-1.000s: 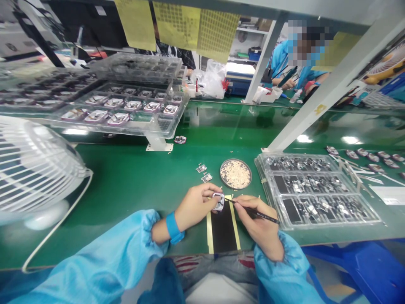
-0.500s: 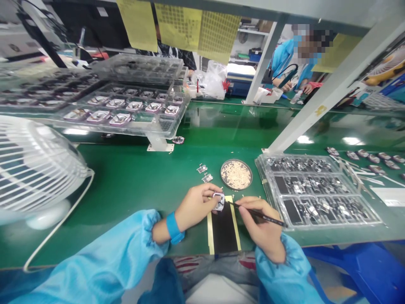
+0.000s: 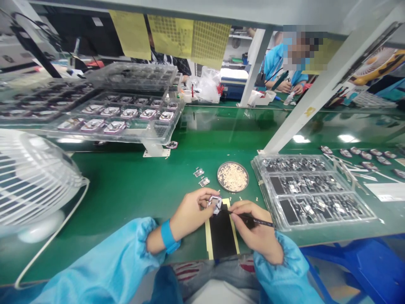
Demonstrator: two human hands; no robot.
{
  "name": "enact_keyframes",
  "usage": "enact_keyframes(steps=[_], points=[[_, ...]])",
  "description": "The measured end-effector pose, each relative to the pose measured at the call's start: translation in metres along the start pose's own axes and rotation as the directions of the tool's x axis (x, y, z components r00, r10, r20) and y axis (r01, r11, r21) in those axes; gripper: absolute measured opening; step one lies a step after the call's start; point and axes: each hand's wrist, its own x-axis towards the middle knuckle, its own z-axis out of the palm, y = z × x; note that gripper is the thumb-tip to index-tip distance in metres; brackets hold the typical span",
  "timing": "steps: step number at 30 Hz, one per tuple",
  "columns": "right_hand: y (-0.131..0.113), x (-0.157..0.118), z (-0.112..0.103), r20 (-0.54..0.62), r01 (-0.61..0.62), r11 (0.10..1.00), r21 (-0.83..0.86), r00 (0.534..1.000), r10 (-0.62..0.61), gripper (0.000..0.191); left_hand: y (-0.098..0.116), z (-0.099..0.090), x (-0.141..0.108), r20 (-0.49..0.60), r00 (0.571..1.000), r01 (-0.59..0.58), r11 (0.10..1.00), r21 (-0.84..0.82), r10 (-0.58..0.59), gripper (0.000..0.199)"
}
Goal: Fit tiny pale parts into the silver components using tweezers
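My left hand [image 3: 193, 211], with a blue band at its wrist, grips a small white housing with a purple rim [image 3: 214, 205] between thumb and fingers. In my right hand [image 3: 255, 230] are slim black tweezers [image 3: 257, 221], held like a pen, their tip close to the housing's right edge. Whether the tip touches the housing I cannot tell. Under both hands lies a black mat [image 3: 222, 236] edged with yellow tape. Beyond it are two small metal-and-white parts [image 3: 204, 181] and a round dish [image 3: 218, 179] of tiny pale and dark pieces.
A clear compartment tray [image 3: 278, 190] of small parts stands at the right. On a raised shelf at the left sit trays of purple-rimmed housings [image 3: 114, 126]. A white fan [image 3: 38, 169] stands at the left edge. Across the bench a person in blue [image 3: 272, 61] works.
The tweezers' tip has moved left, up to the housing, and my right hand has come closer to my left. The housing is tilted differently. The whole view has shifted slightly.
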Motion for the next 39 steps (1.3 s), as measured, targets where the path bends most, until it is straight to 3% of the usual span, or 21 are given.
enact_keyframes(steps=[5,12,17,20,22,26,28,30,32,35,39], points=[[0.004,0.001,0.001,0.028,-0.057,0.995,0.087,0.998,0.055,0.010,0.001,-0.002,0.001,-0.007,1.000,-0.010,1.000,0.014,0.010,0.027],[0.004,0.004,-0.006,0.177,-0.180,0.957,0.226,0.974,0.141,0.005,0.003,-0.011,0.007,0.051,0.995,0.091,0.973,-0.211,-0.082,0.028],[-0.015,0.026,-0.009,0.207,-0.185,0.948,0.260,0.969,0.133,0.022,0.014,-0.039,0.017,-0.166,0.986,-0.019,0.977,-0.213,-0.017,0.041],[-0.022,0.053,0.002,0.209,-0.109,0.994,-0.012,0.972,0.109,0.029,0.018,-0.055,0.021,-0.262,0.965,-0.064,0.979,-0.195,0.011,0.047],[-0.020,0.071,0.019,0.238,-0.037,0.956,-0.291,0.965,0.109,0.023,0.017,-0.061,0.024,-0.265,0.964,-0.054,0.982,-0.179,0.005,0.040],[-0.010,0.096,0.056,0.203,0.010,0.699,-0.716,0.960,0.195,0.019,0.011,-0.075,0.033,-0.313,0.950,-0.062,0.985,-0.160,0.008,0.036],[-0.006,0.100,0.068,0.166,0.006,0.592,-0.806,0.962,0.217,0.031,0.008,-0.084,0.037,-0.363,0.932,-0.055,0.990,-0.131,0.004,0.039],[-0.005,0.101,0.072,0.173,0.024,0.563,-0.826,0.962,0.212,0.033,0.006,-0.092,0.041,-0.399,0.917,-0.029,0.994,-0.108,-0.017,0.041],[-0.005,0.099,0.069,0.193,0.043,0.603,-0.796,0.963,0.186,0.030,0.006,-0.096,0.043,-0.400,0.916,-0.007,0.994,-0.110,-0.038,0.040],[-0.003,0.092,0.058,0.198,0.007,0.747,-0.665,0.966,0.167,0.023,0.007,-0.091,0.041,-0.349,0.935,0.016,0.991,-0.134,-0.062,0.034],[0.007,0.076,0.037,0.139,-0.184,0.954,-0.238,0.965,0.221,0.013,0.008,-0.069,0.033,-0.189,0.979,0.034,0.976,-0.216,-0.076,0.030]])
